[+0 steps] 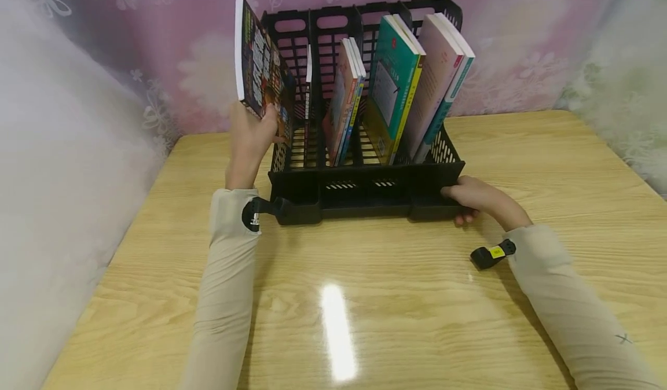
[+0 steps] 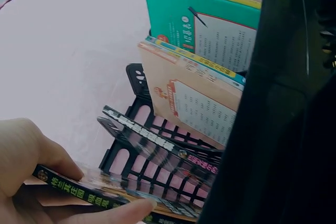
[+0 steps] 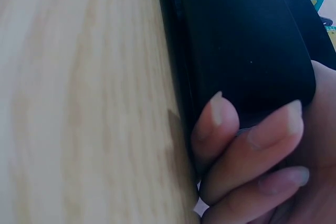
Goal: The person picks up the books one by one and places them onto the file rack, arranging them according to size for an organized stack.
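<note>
My left hand grips a dark-covered book by its near edge, thumb on the cover and fingers behind. The book stands tilted at the leftmost compartment of a black desktop book rack, its top reaching above the rack. In the left wrist view, the book's spine shows yellow-green lettering between thumb and fingers. My right hand holds the rack's front right corner, its fingers curled around the black end close to the tabletop. The palm is partly hidden in the right wrist view.
Inside the rack stand a thin dark book, a pair of slim books, a green book with a yellow one, and pale pink books. Wooden tabletop lies in front; a flowered curtain hangs behind.
</note>
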Motion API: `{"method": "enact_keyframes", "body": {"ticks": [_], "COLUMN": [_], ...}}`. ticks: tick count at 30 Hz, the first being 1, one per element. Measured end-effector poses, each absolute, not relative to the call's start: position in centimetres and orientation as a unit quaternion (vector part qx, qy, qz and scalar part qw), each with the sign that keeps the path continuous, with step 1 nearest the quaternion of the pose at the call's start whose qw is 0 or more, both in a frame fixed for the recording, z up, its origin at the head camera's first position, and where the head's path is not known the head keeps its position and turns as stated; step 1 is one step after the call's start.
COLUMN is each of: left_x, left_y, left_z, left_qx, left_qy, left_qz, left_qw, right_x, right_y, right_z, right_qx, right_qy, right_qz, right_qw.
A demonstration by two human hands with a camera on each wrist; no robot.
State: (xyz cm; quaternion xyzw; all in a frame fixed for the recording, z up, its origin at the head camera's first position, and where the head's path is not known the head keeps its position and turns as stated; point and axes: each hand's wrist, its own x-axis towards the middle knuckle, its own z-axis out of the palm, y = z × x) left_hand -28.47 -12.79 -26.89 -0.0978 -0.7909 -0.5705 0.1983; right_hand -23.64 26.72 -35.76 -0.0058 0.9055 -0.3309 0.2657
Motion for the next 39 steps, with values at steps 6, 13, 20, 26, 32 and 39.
{"method": "enact_keyframes", "body": {"ticks": [6, 13, 20, 26, 32, 39], "left_x": [-28.8, -29.8, -30.5, -31.8, -33.0, -34.0], "left_y": [-13.1, -12.6, -12.1, -11.2, -10.6, -10.5], "left_z": [-27.1, -25.8, -25.3, -25.8, -26.4, -27.3], "left_qx": [-0.064, -0.066, -0.038, -0.042, -0.039, -0.035], "left_qy": [-0.842, -0.853, -0.891, -0.899, -0.904, -0.91], "left_qz": [-0.502, -0.503, -0.445, -0.433, -0.425, -0.413], "left_qw": [0.188, 0.122, 0.078, 0.053, 0.022, -0.005], "right_x": [-23.6, -23.5, -23.6, -23.8, -23.8, -23.6], "right_y": [26.6, 26.7, 26.6, 26.7, 26.7, 26.6], "right_z": [-35.8, -35.6, -35.5, -35.7, -35.6, -35.5], "right_qx": [-0.007, -0.005, -0.007, -0.009, -0.01, -0.01], "right_qy": [0.901, 0.907, 0.907, 0.908, 0.907, 0.909], "right_qz": [-0.333, -0.331, -0.329, -0.325, -0.328, -0.323], "right_qw": [0.279, 0.262, 0.264, 0.264, 0.265, 0.262]}}
